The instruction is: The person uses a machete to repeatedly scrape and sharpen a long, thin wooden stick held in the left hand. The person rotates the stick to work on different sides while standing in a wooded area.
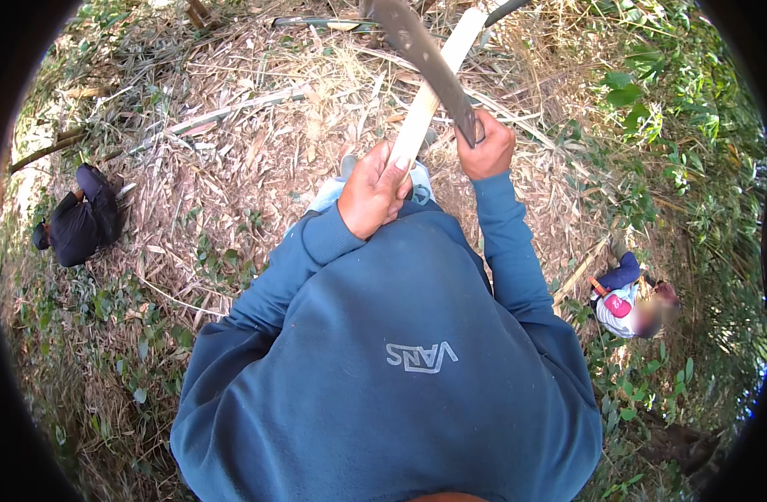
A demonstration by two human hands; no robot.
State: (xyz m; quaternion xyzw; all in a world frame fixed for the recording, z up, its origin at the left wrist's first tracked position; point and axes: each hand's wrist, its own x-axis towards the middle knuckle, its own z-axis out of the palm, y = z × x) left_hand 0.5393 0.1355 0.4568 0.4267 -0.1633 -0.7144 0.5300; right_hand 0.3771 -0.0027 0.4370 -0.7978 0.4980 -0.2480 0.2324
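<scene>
My left hand (373,191) is wrapped round the lower end of a pale, flat wooden or bamboo strip (415,121), which slants up and away to the right. In my right hand (489,149) is the grip of a machete (421,52) with a broad, dark, worn blade. That blade crosses in front of the strip, pointing far and to the left. Whether the blade touches the strip I cannot tell. Most of the machete's handle is hidden in my fingers.
Dry leaves (191,180) and cut stalks (241,109) litter the ground. A person in dark clothes (86,216) crouches at the left; another person (619,293) is at the right, near a pale pole (580,276). Green bushes (626,92) grow along the right side.
</scene>
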